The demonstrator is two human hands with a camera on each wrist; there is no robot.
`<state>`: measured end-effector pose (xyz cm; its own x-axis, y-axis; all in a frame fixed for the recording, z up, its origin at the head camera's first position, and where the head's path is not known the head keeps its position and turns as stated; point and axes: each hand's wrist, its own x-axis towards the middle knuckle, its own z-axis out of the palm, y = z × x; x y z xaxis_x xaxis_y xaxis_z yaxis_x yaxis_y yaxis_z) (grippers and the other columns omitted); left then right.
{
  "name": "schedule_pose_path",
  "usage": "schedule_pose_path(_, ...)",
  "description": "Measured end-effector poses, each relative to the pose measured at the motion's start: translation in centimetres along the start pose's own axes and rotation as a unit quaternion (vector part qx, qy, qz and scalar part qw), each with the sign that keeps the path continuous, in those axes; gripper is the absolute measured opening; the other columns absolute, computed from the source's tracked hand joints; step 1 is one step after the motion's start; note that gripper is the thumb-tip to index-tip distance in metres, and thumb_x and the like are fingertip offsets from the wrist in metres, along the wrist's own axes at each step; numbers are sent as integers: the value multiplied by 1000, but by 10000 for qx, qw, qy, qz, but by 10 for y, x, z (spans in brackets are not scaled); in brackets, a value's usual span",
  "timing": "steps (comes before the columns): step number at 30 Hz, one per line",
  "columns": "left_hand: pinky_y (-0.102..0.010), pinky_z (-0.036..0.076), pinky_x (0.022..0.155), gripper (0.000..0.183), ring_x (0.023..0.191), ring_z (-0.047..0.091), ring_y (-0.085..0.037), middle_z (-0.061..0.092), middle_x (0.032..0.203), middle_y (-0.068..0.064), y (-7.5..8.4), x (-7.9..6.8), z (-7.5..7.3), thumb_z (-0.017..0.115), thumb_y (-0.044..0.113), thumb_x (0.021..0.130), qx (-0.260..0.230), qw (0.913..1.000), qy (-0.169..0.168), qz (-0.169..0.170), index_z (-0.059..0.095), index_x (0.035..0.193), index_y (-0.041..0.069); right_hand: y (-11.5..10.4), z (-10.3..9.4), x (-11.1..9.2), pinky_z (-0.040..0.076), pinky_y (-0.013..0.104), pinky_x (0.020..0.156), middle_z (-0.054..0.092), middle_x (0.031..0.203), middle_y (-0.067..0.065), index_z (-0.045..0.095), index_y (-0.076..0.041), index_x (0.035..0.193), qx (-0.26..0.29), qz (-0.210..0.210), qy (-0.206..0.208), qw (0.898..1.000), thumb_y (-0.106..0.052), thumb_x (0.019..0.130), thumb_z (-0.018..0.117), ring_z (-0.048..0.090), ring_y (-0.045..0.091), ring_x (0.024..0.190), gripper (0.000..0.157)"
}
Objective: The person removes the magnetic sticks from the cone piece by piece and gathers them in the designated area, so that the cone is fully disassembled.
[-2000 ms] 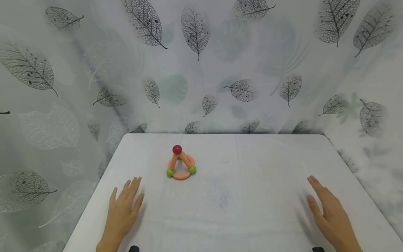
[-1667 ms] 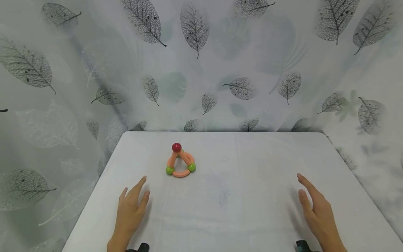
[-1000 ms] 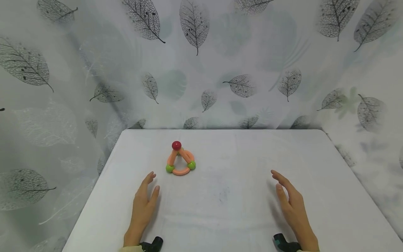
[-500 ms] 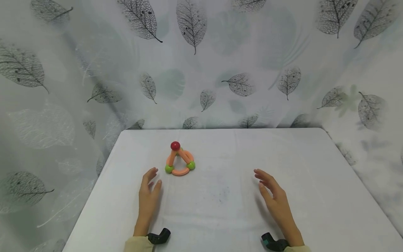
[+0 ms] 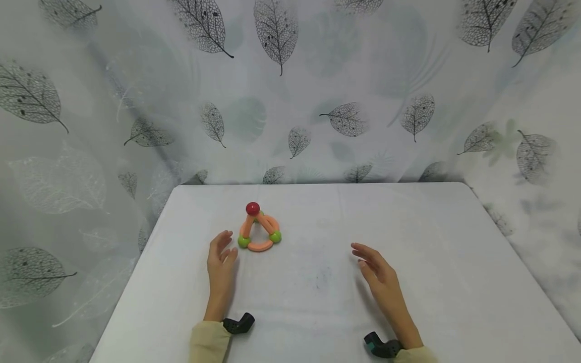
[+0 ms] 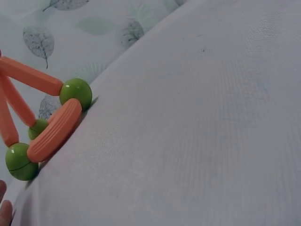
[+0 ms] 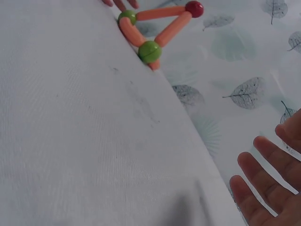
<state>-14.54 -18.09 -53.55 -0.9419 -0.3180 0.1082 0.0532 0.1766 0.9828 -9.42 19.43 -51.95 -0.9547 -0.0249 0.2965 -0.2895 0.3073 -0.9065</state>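
Observation:
On the white table stands a pyramid-shaped toy (image 5: 260, 247) of orange rods, with green balls at its base corners and a red ball (image 5: 252, 208) on top. Its base rods are curved. My left hand (image 5: 221, 267) is just left of the toy, its fingers loosely bent and holding nothing; its fingertips come close to the near-left green ball (image 5: 243, 241). Farther off, to the right of the toy, my right hand (image 5: 381, 277) hovers with relaxed fingers and nothing in them. In the right wrist view its spread fingers (image 7: 263, 181) show at the lower right.
The white table (image 5: 454, 262) has rounded far corners. Behind it and along its sides hangs a pale curtain (image 5: 386, 75) printed with leaves. Each wrist carries a black camera mount, one at the left wrist (image 5: 239, 323) and one at the right wrist (image 5: 383, 346).
Both hands have moved inward over the table. The left has come forward beside the toy, and the right has shifted left. Sleeves have come into view. The toy stays in place on the table.

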Motion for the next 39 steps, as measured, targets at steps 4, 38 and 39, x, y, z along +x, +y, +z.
schedule_pose_path(4,-52,35,121,53,148,45,-27,55,153,-8,1,5,8,56,-1,102,-58,9998,-125,106,46,153,9,0,5,2,44,9,106,62,146,11,58,-12,146,76,85,-66,9999,-5,107,54,60,5,131,39)
schedule_pose_path(38,-52,50,105,50,130,62,-24,70,135,-7,-4,8,40,69,-10,93,506,9942,-231,925,66,136,17,-8,24,7,50,15,99,69,137,8,64,-13,138,196,274,-491,9982,-6,106,57,67,22,123,34)
schedule_pose_path(39,-52,50,104,51,130,63,-24,70,135,-7,-4,8,41,69,-10,92,515,9938,-245,952,66,136,17,-8,24,7,50,15,99,70,137,8,64,-13,138,205,267,-499,9982,-5,106,57,67,21,123,34)
